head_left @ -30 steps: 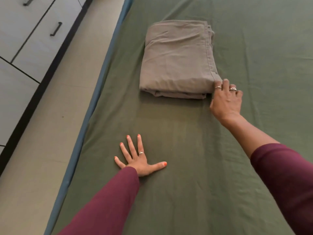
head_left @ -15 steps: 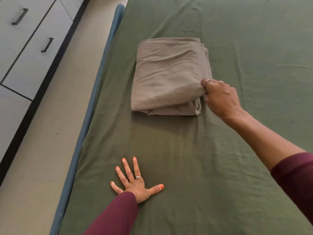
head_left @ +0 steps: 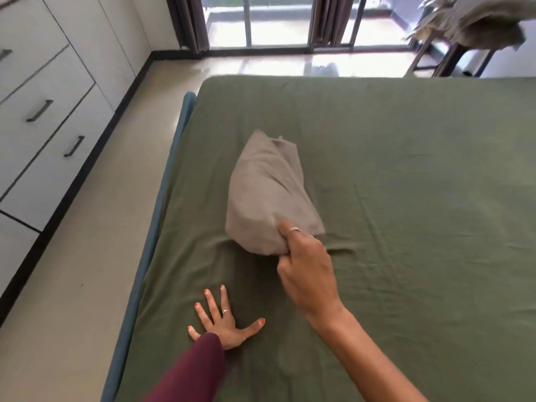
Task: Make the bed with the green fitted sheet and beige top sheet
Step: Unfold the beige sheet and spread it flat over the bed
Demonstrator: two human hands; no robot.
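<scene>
The green fitted sheet (head_left: pixel 406 198) is spread flat over the whole mattress, olive in colour, with fine creases fanning toward 3 o'clock and a small bunched ridge just below the bundle. The beige top sheet (head_left: pixel 266 195) is a folded bundle left of the bed's centre, its near end raised off the green sheet and gathered into a rounded lump, its far end tapering toward 12 o'clock and resting on the green sheet.

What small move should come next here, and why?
Probably lift the beige sheet clear and bring the left hand up to find an edge. The right hand grips it by one end, still folded in a bundle, while the left hand presses flat on the green sheet.
</scene>
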